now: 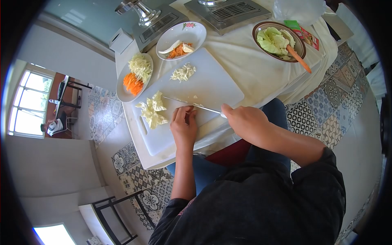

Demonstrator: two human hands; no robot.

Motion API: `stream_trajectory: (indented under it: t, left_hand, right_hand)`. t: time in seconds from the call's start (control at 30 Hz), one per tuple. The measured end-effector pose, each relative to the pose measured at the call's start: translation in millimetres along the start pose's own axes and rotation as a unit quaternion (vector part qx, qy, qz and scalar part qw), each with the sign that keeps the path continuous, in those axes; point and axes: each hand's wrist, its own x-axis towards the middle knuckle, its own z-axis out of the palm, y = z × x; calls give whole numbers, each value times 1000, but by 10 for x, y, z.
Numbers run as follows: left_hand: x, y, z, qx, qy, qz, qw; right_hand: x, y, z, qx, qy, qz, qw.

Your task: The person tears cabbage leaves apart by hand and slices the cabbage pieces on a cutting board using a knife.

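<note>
My right hand (244,122) is closed round the handle of a knife (196,105), whose blade points left over a white cutting board (216,81). Close to the blade, my left hand (183,123) rests on the board with its fingers curled down; what lies under them is hidden. Left of that hand sits a heap of pale green leaf pieces (153,110). A small pile of finely chopped pale pieces (183,72) lies farther up the board, and a few bits lie beside the blade.
Shredded orange and pale vegetables fill a plate (119,87) at the left. Behind the board stands a flowered bowl (198,30). A brown-rimmed bowl (301,51) holds leaves and a carrot (299,60). Metal stoves (228,14) stand at the back. A person (55,125) sits far left.
</note>
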Motion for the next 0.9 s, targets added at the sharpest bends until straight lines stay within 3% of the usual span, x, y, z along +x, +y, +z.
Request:
stream_trajectory:
  t: [0.43,0.9]
  left_hand:
    - [-2,46,8,-21,12,-15,1000]
    - [-63,67,52,33,113,3,993]
  right_hand:
    - [-233,41,-228,-19,-47,45,998]
    - [-79,29,-202,4,-72,37,997]
